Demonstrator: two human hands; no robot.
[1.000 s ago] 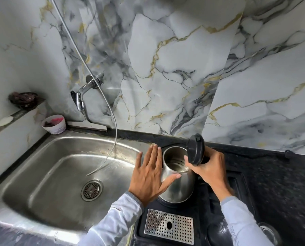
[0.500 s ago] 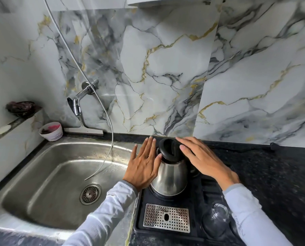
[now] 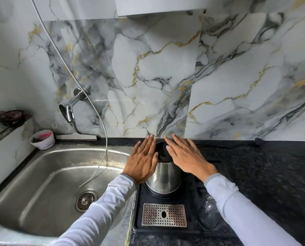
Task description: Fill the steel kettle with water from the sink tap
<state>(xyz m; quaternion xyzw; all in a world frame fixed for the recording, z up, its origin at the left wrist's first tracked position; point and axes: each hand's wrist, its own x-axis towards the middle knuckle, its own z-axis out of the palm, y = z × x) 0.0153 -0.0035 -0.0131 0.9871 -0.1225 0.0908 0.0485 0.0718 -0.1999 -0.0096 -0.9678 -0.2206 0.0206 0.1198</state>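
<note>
The steel kettle (image 3: 164, 178) stands upright on a black tray (image 3: 190, 229) on the counter, just right of the sink (image 3: 33, 176). Its black lid (image 3: 162, 153) is down over the opening. My left hand (image 3: 142, 162) lies flat against the kettle's left side with the fingers straight. My right hand (image 3: 187, 158) rests flat over the lid's right edge and the kettle's right shoulder, hiding the handle. Neither hand is curled around anything. The chrome tap (image 3: 71, 108) sticks out of the marble wall above the sink's back left; no water runs from it.
A thin hose (image 3: 98, 125) hangs from above into the sink near the drain (image 3: 85, 200). A white cup (image 3: 41, 139) sits at the sink's back corner. The tray holds a perforated steel grate (image 3: 164, 217) and a clear glass (image 3: 208, 210). Dark counter (image 3: 272, 174) stretches right.
The kettle's lid, open and upright a second ago, is now down. My right hand has let go of it and lies flat on top. My view has tilted upward.
</note>
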